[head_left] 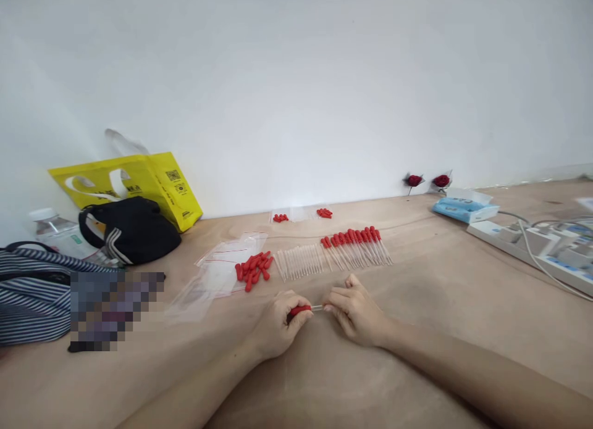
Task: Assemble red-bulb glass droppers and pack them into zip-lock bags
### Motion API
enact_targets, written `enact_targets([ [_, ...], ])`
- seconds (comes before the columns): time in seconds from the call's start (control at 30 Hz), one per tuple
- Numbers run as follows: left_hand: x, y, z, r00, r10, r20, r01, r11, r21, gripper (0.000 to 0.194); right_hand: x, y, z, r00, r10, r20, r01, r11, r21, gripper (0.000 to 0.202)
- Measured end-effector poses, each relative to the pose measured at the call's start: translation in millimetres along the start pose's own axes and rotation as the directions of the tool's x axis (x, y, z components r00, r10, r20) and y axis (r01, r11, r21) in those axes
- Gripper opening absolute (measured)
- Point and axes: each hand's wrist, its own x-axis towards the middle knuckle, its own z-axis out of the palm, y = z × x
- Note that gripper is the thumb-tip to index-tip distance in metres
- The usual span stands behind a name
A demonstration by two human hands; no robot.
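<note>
Near the table's front middle, my left hand is closed on a red rubber bulb. My right hand pinches a thin clear tube whose end meets the bulb between the two hands. Beyond my left hand lies a loose pile of red bulbs. A row of bare clear tubes sits right of the pile. Farther right, several tubes with red bulbs on their ends lie side by side, bulbs pointing away.
Clear plastic bags lie left of the pile. Small red bulb groups rest by the wall. At left are a yellow bag, black cap, bottle and striped cloth. Right: blue tissue pack, power strips, two dark red flowers.
</note>
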Motion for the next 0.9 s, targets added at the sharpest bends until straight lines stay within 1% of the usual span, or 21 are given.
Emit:
enact_targets([
  [0.2, 0.2, -1.1, 0.4, 0.997, 0.077, 0.011, -0.077, 0.997, 0.020, 0.016, 1.4, -0.2, 4.1, 0.998, 0.016, 0.065, -0.018, 0.999, 0.040, 0.020],
  [0.27, 0.0, -2.1, 1.0, 0.996, 0.083, 0.013, -0.083, 0.996, 0.020, 0.016, 2.8, -1.0, 4.2, 0.996, 0.034, 0.084, -0.040, 0.997, 0.071, 0.020],
  [0.37, 0.5, -3.2, 0.5, 0.998, 0.061, 0.008, -0.061, 0.998, 0.014, 0.017, 6.4, -2.0, 0.6, 0.989, 0.075, 0.125, -0.092, 0.987, 0.134, 0.020],
  [0.43, 1.5, -3.9, -1.0, 0.999, 0.044, 0.014, -0.044, 0.999, 0.014, 0.016, 8.7, -1.6, -4.7, 0.984, 0.081, 0.160, -0.105, 0.983, 0.151, 0.020],
  [0.57, 3.6, -6.0, -4.8, 1.000, 0.010, 0.012, -0.010, 1.000, -0.003, 0.015, 9.2, 0.4, -18.4, 0.979, 0.058, 0.197, -0.078, 0.992, 0.095, 0.017],
  [0.63, 3.8, -8.0, -5.3, 0.999, -0.027, 0.020, 0.028, 0.999, -0.041, 0.015, 7.3, 1.3, -23.7, 0.978, 0.054, 0.204, -0.071, 0.995, 0.073, 0.015],
  [0.7, 3.4, -11.4, -4.4, 0.997, -0.076, -0.007, 0.075, 0.994, -0.084, 0.013, 5.0, 3.5, -26.9, 0.977, 0.071, 0.199, -0.089, 0.993, 0.083, 0.014],
  [0.73, 3.1, -13.5, -3.5, 0.993, -0.108, -0.048, 0.103, 0.990, -0.100, 0.016, 4.1, 5.8, -27.6, 0.977, 0.104, 0.187, -0.124, 0.987, 0.100, 0.014],
  [0.8, 2.3, -17.5, -1.8, 0.972, -0.186, -0.143, 0.169, 0.978, -0.121, 0.026, 3.3, 14.1, -27.8, 0.960, 0.234, 0.153, -0.258, 0.952, 0.164, 0.018],
  [0.83, 2.0, -18.9, -1.2, 0.962, -0.215, -0.168, 0.195, 0.973, -0.125, 0.027, 3.8, 20.1, -27.2, 0.938, 0.322, 0.131, -0.343, 0.917, 0.202, 0.019],
  [0.9, 1.9, -19.7, -1.1, 0.962, -0.229, -0.151, 0.213, 0.970, -0.115, 0.021, 6.5, 34.7, -25.0, 0.862, 0.501, 0.072, -0.502, 0.829, 0.248, 0.022],
])
